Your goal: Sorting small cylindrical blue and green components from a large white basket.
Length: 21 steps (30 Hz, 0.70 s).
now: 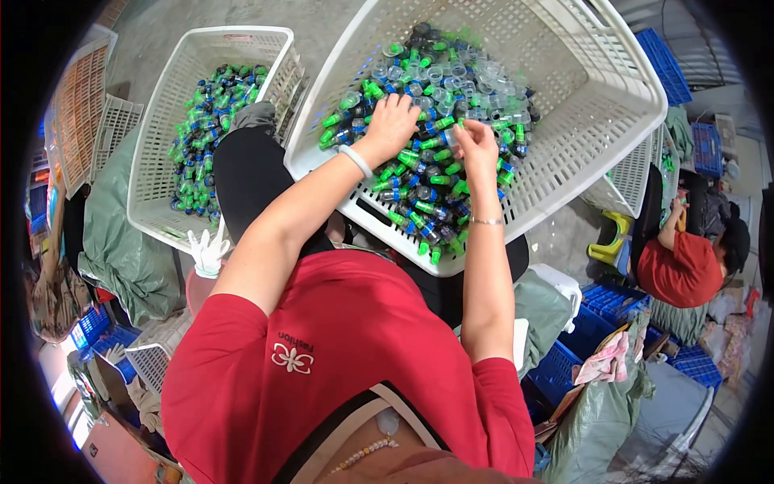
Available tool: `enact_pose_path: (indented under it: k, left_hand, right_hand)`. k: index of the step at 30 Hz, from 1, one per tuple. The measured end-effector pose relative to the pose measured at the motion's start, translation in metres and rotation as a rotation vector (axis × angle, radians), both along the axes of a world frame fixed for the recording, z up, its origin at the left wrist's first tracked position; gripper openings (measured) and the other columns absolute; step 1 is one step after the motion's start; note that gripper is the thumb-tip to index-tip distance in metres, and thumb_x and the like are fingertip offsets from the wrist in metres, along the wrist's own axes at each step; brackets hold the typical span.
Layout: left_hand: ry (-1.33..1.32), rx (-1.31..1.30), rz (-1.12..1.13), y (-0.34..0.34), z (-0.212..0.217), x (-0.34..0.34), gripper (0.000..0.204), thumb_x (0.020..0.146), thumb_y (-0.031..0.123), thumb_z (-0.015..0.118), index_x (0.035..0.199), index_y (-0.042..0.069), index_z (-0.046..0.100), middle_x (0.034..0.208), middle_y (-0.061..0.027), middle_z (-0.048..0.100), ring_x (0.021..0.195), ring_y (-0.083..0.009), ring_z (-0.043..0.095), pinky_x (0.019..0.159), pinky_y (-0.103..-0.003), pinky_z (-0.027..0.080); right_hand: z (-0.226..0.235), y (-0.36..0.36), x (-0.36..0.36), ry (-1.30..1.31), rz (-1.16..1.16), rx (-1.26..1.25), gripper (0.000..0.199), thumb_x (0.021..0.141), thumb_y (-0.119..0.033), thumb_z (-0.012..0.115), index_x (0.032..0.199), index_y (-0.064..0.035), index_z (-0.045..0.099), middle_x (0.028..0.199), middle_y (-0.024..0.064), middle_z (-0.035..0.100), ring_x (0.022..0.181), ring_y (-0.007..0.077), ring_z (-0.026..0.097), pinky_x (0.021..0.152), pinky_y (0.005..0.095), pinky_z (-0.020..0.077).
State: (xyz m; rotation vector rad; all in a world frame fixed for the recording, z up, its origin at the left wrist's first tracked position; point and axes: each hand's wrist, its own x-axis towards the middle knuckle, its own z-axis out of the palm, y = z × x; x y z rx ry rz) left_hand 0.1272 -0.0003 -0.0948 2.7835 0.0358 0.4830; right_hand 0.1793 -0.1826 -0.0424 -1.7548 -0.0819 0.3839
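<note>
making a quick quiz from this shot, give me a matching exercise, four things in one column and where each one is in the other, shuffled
Things
1. left hand
2. right hand
3. second white basket
4. blue crates

Places
A. on the floor, lower right
B. flat on the pile of small green-capped bottles in the big white basket
C. to the person's left, also holding bottles
D. pinching one bottle at the pile's middle

Pairs: 1-B, 2-D, 3-C, 4-A

place: small workshop | signs: white baskets [592,97] of green-capped parts [427,105], stacked blue crates [601,310], sacks [121,242]
</note>
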Motion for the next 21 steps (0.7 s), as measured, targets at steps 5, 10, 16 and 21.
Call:
enact_pose_path:
  k: [5, 10, 16, 21]
  left_hand:
    - [0.080, -0.090, 0.012, 0.002, 0.012, 0.005, 0.027, 0.079, 0.022, 0.070, 0.101, 0.008, 0.063, 0.093, -0.0082, 0.059, 0.094, -0.0235, 0.056, 0.079, -0.039, 0.045]
    - [0.171, -1.170, 0.009, 0.009, 0.029, -0.022, 0.021, 0.089, 0.025, 0.063, 0.102, 0.008, 0.063, 0.095, -0.0076, 0.062, 0.087, -0.0184, 0.059, 0.075, -0.035, 0.047]
    - [0.534, -1.721, 0.006, 0.004, 0.079, -0.062, 0.030, 0.097, 0.030, 0.050, 0.111, 0.005, 0.058, 0.098, -0.0103, 0.064, 0.087, -0.0213, 0.062, 0.080, -0.034, 0.049]
    - [0.055, -1.049, -0.011, -0.012, 0.063, -0.067, 0.041, 0.101, 0.034, 0.042, 0.124, 0.001, 0.047, 0.098, -0.0125, 0.063, 0.082, -0.0187, 0.061, 0.080, -0.032, 0.049]
  right_hand:
    - [0.005, -0.020, -0.014, 0.066, -0.135, 0.275, 0.027, 0.088, -0.025, 0.069, 0.095, -0.0026, 0.056, 0.078, 0.0014, 0.058, 0.060, 0.0070, 0.053, 0.052, 0.0211, 0.0429]
    - [0.017, -0.013, -0.021, 0.022, -0.127, 0.279, 0.022, 0.091, -0.024, 0.066, 0.090, -0.0056, 0.054, 0.071, 0.0003, 0.057, 0.055, 0.0054, 0.050, 0.047, 0.0203, 0.0389]
    - [0.034, 0.022, -0.045, -0.200, 0.040, 0.258, 0.022, 0.093, -0.025, 0.062, 0.087, -0.0067, 0.051, 0.065, 0.0000, 0.055, 0.054, 0.0061, 0.049, 0.047, 0.0213, 0.0373]
    - [0.041, 0.033, -0.070, -0.407, 0.347, -0.153, 0.024, 0.093, -0.022, 0.061, 0.088, -0.0034, 0.047, 0.065, 0.0093, 0.058, 0.053, 0.0182, 0.055, 0.048, 0.0332, 0.0421]
